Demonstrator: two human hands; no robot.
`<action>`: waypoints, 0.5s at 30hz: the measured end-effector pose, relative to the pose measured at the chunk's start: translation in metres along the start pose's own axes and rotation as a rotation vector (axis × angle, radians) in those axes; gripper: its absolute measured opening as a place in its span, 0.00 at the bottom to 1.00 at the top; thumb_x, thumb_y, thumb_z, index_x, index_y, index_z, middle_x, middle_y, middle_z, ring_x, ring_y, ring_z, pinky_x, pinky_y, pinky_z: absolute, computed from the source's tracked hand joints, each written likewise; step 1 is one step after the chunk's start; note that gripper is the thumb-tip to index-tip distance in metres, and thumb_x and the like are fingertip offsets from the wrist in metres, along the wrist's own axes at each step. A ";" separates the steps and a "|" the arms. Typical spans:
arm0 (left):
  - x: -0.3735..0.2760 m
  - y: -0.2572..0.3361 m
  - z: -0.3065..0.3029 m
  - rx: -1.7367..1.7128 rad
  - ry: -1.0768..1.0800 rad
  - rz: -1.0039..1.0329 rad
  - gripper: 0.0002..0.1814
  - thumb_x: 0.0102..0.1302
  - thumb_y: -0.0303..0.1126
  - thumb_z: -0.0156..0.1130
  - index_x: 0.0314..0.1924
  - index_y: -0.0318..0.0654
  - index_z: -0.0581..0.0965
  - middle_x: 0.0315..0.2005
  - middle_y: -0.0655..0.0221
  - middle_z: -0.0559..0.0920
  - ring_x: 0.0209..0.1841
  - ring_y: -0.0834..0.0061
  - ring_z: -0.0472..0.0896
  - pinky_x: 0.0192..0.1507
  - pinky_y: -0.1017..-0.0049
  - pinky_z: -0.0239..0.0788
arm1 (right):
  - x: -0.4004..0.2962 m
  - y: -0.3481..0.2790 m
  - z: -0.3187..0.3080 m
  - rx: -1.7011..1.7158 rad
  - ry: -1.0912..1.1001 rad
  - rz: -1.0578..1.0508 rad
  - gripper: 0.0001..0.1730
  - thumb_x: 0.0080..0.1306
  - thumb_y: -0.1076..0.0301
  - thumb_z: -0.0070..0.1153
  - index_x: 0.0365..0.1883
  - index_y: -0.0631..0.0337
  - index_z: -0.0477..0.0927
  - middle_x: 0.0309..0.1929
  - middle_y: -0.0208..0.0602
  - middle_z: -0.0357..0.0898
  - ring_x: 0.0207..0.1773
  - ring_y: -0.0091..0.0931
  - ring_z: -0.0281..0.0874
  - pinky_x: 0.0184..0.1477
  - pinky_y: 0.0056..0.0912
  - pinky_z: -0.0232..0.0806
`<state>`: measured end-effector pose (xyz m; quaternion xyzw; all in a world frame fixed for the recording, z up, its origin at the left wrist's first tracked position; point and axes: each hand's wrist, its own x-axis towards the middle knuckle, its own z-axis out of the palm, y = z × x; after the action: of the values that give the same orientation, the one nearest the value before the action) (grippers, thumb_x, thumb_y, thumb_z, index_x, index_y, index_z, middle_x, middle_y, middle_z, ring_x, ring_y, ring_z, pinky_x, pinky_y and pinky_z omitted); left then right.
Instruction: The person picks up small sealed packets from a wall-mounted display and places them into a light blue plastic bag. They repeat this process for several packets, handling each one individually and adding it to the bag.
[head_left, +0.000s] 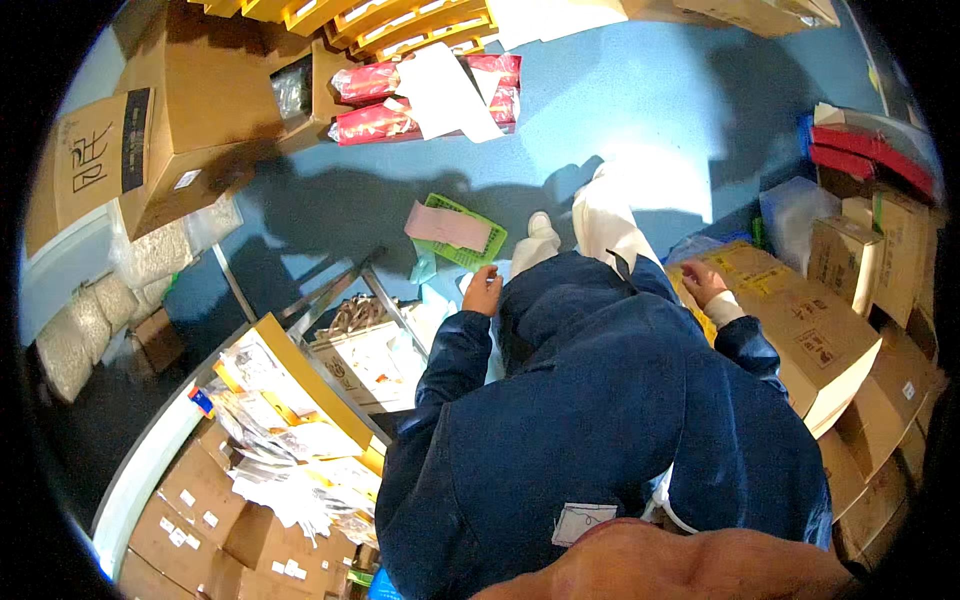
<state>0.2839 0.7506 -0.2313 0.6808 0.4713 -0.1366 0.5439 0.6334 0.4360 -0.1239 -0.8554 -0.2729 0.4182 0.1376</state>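
My left hand (482, 290) hangs beside my body with its fingers loosely bent and nothing seen in it. Just beyond it, a green plastic basket (491, 253) lies on the floor with a pink sheet (447, 227) across it. On the other side my right hand (703, 283), fingers apart and holding nothing visible, hovers over or beside a large cardboard box (795, 319) with yellow tape; whether it touches the box I cannot tell. Both arms are in dark blue sleeves.
Ahead on the blue floor (585, 82) are red packages (375, 124) under white sheets (450, 90). Yellow pallets (420, 22) stand behind them. Large cartons (202, 97) stand at left. A metal-legged frame (394, 307) and a paper-strewn table (300, 450) are at lower left. More boxes (844, 255) crowd the right.
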 end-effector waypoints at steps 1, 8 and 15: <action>0.003 0.003 0.001 -0.003 0.012 0.008 0.20 0.62 0.38 0.54 0.52 0.35 0.70 0.47 0.58 0.77 0.46 0.64 0.77 0.47 0.69 0.68 | 0.008 0.001 -0.005 -0.002 -0.008 -0.006 0.18 0.60 0.60 0.51 0.45 0.61 0.74 0.40 0.47 0.78 0.43 0.41 0.77 0.44 0.40 0.69; 0.022 0.056 0.017 -0.080 0.092 -0.031 0.21 0.62 0.40 0.54 0.51 0.36 0.70 0.46 0.56 0.77 0.46 0.62 0.77 0.47 0.68 0.68 | 0.076 0.014 -0.056 -0.103 -0.102 -0.035 0.19 0.59 0.62 0.52 0.48 0.59 0.73 0.43 0.46 0.78 0.46 0.41 0.76 0.46 0.40 0.68; 0.058 0.083 0.064 -0.155 0.033 0.087 0.17 0.62 0.38 0.54 0.48 0.38 0.72 0.42 0.56 0.77 0.46 0.59 0.76 0.48 0.65 0.67 | 0.146 0.012 -0.111 -0.078 -0.119 -0.066 0.19 0.59 0.63 0.50 0.48 0.60 0.73 0.39 0.44 0.78 0.41 0.38 0.77 0.43 0.38 0.69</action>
<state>0.4010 0.7269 -0.2448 0.6585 0.4594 -0.0647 0.5925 0.7987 0.5098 -0.1550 -0.8242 -0.3248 0.4526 0.1015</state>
